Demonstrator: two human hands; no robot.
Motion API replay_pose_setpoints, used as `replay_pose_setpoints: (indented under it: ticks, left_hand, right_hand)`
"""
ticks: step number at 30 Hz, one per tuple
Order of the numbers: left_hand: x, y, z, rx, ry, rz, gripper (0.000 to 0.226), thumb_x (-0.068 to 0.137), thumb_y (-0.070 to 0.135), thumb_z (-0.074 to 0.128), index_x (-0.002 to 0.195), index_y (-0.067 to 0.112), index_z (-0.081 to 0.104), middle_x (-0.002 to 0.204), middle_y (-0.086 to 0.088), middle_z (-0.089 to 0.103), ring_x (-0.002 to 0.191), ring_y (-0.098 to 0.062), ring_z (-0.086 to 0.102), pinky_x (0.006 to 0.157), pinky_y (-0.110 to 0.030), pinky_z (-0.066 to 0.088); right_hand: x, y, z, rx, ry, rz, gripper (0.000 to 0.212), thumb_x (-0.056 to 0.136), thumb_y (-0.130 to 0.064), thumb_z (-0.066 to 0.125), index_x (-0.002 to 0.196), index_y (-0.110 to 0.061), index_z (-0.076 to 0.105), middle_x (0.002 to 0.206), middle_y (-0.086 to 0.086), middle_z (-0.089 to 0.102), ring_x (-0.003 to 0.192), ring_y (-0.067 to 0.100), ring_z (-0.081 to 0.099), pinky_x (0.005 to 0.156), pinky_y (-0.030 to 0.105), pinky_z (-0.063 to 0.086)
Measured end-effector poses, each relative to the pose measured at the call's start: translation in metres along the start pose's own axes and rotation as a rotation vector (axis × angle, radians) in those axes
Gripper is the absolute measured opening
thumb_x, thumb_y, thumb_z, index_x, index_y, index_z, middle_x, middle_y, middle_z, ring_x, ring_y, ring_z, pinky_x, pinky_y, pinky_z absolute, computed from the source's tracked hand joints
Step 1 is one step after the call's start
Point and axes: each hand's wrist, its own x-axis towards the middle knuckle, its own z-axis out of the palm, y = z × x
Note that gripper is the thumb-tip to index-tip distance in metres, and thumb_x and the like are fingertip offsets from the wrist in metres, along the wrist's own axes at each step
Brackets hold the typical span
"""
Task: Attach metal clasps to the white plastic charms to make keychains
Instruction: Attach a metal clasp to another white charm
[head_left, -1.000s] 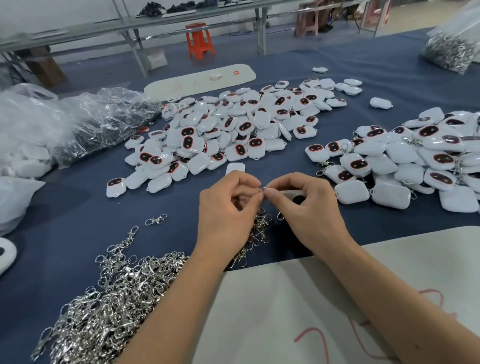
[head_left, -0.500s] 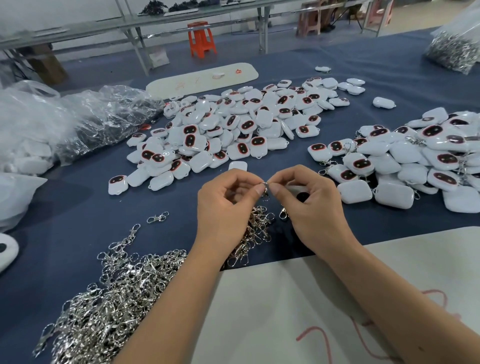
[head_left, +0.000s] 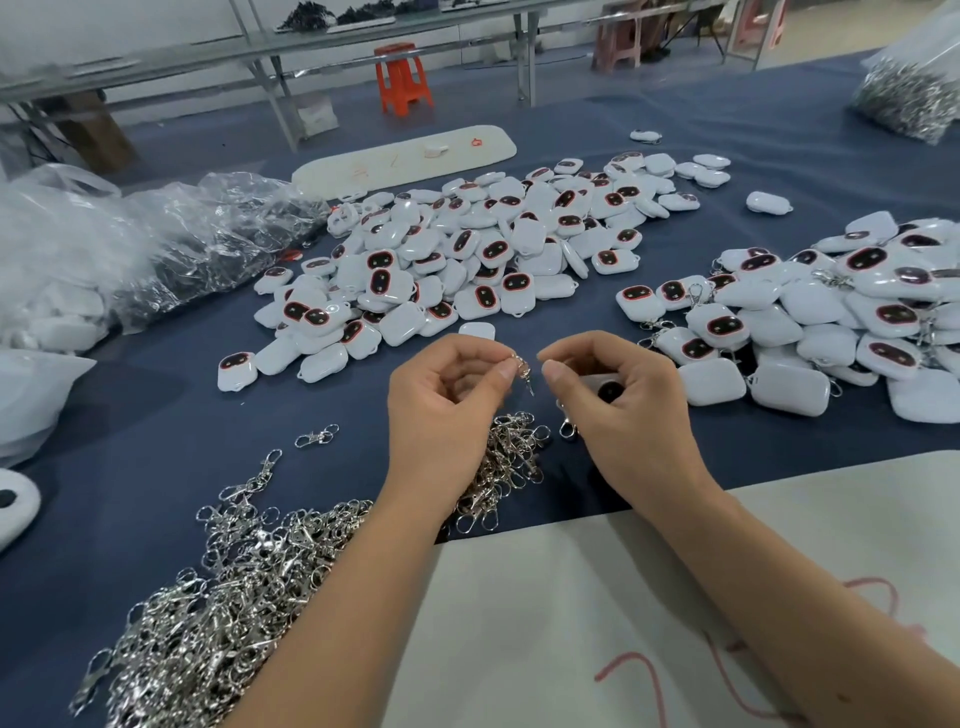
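My left hand pinches a small metal clasp between thumb and forefinger, above the blue cloth. My right hand curls round a white plastic charm with a dark oval face, mostly hidden in the palm; another clasp hangs below it. A small gap separates the two thumbs. A loose bunch of clasps lies under my hands, and a big pile of clasps spreads at the lower left. Plain charms are heaped in the middle; charms with clasps lie at the right.
A white board with red marks lies under my forearms. Clear plastic bags sit at the left, a bag of clasps at the far right. Another white board lies beyond the charms, and an orange stool stands by the metal tables behind.
My hands were touching at the fingertips; now they have drawn slightly apart, the left keeping the clasp and the right keeping the charm.
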Motion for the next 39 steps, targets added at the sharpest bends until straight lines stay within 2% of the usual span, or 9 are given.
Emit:
replay_pose_setpoints:
  ticks: [3,8,14,20,24,27,30,33,39]
  left_hand:
    - [-0.002,0.0016,0.003,0.117,0.006,0.05,0.02,0.086,0.004,0.079,0.082,0.023,0.075,0.077,0.003,0.075,0.071,-0.006,0.066,0.069,-0.017,0.054]
    - [-0.0041,0.0026,0.0056,0.171,0.017,0.094,0.02,0.087,0.004,0.078,0.082,0.023,0.074,0.077,0.006,0.072,0.07,-0.008,0.065,0.068,-0.015,0.05]
    - [-0.0045,0.0035,0.0051,0.22,0.04,0.137,0.022,0.085,0.004,0.079,0.081,0.025,0.073,0.074,0.01,0.07,0.068,-0.004,0.061,0.066,-0.011,0.046]
    - [-0.0057,0.0031,0.0054,0.175,-0.048,0.122,0.018,0.085,0.005,0.08,0.082,0.023,0.075,0.074,0.007,0.07,0.068,-0.006,0.06,0.068,-0.015,0.048]
    - [-0.0054,0.0022,0.005,0.103,-0.089,0.078,0.019,0.085,0.004,0.079,0.084,0.023,0.077,0.075,0.006,0.071,0.067,-0.009,0.057,0.066,-0.019,0.049]
    - [-0.004,0.003,0.0037,0.066,-0.094,0.053,0.022,0.087,0.003,0.078,0.083,0.024,0.077,0.076,0.007,0.073,0.068,-0.01,0.059,0.065,-0.02,0.051]
    - [-0.0031,0.0041,0.0022,0.091,-0.112,0.05,0.023,0.088,0.002,0.076,0.082,0.024,0.076,0.076,0.008,0.073,0.069,-0.005,0.062,0.067,-0.017,0.052]
    - [-0.0036,0.0053,0.0024,0.145,-0.136,0.043,0.025,0.09,0.001,0.074,0.081,0.024,0.073,0.075,0.012,0.072,0.07,0.0,0.063,0.068,-0.013,0.049]
    - [-0.0047,0.0051,0.0009,0.175,-0.161,0.076,0.02,0.091,0.004,0.073,0.084,0.022,0.072,0.079,0.008,0.071,0.076,-0.014,0.064,0.073,-0.019,0.051]
  right_hand:
    - [-0.0016,0.0001,0.0001,0.015,0.021,-0.006,0.011,0.094,-0.017,0.076,0.095,-0.027,0.077,0.077,-0.008,0.068,0.063,0.009,0.062,0.064,0.029,0.054]
    - [-0.0023,-0.0022,0.0024,-0.026,0.014,-0.096,0.009,0.092,-0.009,0.078,0.095,-0.018,0.079,0.086,-0.012,0.075,0.083,0.016,0.072,0.071,0.029,0.057]
    - [-0.0026,-0.0043,0.0023,-0.026,-0.004,-0.145,0.007,0.093,-0.009,0.077,0.095,-0.015,0.079,0.082,-0.01,0.072,0.077,0.016,0.069,0.068,0.025,0.054]
    - [-0.0009,-0.004,0.0014,-0.007,-0.018,-0.098,0.012,0.094,-0.002,0.073,0.093,-0.014,0.077,0.084,-0.007,0.072,0.082,0.012,0.067,0.071,0.013,0.048]
    - [0.0001,-0.0042,0.0011,0.055,-0.032,-0.046,0.015,0.096,-0.002,0.07,0.091,-0.016,0.074,0.077,-0.012,0.068,0.071,0.006,0.061,0.065,0.015,0.045]
    - [0.0016,-0.0022,-0.0003,0.092,-0.074,0.01,0.016,0.097,-0.007,0.069,0.088,-0.02,0.072,0.068,-0.011,0.062,0.06,0.019,0.053,0.056,0.028,0.045]
    - [0.0029,-0.0003,-0.0015,0.126,-0.108,0.043,0.019,0.098,-0.008,0.069,0.086,-0.022,0.072,0.065,-0.007,0.059,0.058,0.01,0.05,0.055,0.02,0.045]
    - [0.0035,0.0013,-0.001,0.116,-0.142,0.052,0.02,0.098,-0.007,0.068,0.086,-0.023,0.072,0.066,-0.005,0.061,0.058,0.009,0.051,0.056,0.021,0.046]
    - [0.0032,0.0031,-0.0026,0.113,-0.167,0.066,0.018,0.098,-0.01,0.068,0.085,-0.022,0.071,0.062,-0.008,0.059,0.057,0.01,0.049,0.055,0.025,0.046]
